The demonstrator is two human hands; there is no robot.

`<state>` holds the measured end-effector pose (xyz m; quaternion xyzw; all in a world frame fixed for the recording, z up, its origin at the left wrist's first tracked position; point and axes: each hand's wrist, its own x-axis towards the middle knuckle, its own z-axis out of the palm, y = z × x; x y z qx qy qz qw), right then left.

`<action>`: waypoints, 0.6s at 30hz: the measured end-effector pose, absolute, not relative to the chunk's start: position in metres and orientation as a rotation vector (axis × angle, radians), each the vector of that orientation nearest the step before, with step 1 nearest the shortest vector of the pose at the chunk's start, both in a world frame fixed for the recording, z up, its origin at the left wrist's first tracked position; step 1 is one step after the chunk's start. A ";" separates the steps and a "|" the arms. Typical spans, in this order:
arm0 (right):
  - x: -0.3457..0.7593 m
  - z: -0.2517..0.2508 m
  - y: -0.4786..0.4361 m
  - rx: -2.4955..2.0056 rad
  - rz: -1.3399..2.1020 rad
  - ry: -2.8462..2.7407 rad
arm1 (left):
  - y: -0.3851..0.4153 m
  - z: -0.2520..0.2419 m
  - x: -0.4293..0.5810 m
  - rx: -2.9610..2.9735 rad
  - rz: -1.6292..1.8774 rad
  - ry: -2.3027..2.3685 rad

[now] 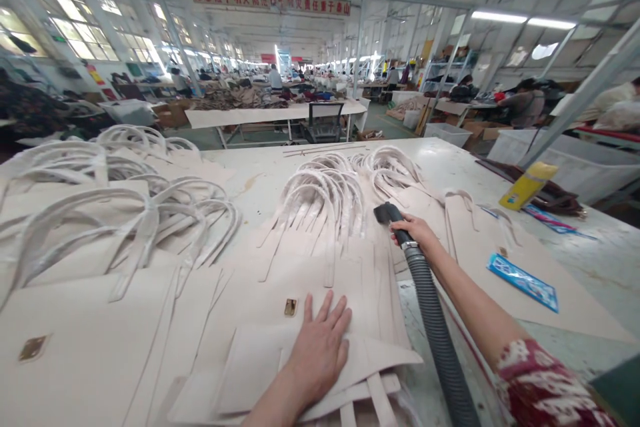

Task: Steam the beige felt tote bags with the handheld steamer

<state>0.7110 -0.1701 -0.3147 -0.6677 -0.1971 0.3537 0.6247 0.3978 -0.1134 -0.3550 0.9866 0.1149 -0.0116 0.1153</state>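
Note:
My left hand lies flat and open on the top piece of a stack of cream bag panels, just right of a small brass clasp. My right hand is closed round the black nozzle of a grey ribbed vacuum hose, held over the panels' loop handles. The hose runs back along my right forearm to the bottom edge of the view.
More cream panels with handles are piled at the left on the white table. A yellow bottle and a blue packet lie at the right. Other tables, bins and people at work fill the hall behind.

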 end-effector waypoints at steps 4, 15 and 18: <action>0.695 -0.304 -0.190 -1.472 0.854 -0.488 | -0.114 -0.352 0.398 2.885 -0.049 0.341; 0.622 -0.338 -0.224 -1.397 0.963 -0.453 | -0.114 -0.360 0.397 2.891 0.008 0.341; 0.611 -0.339 -0.230 -1.381 1.049 -0.450 | -0.114 -0.362 0.397 2.900 0.014 0.352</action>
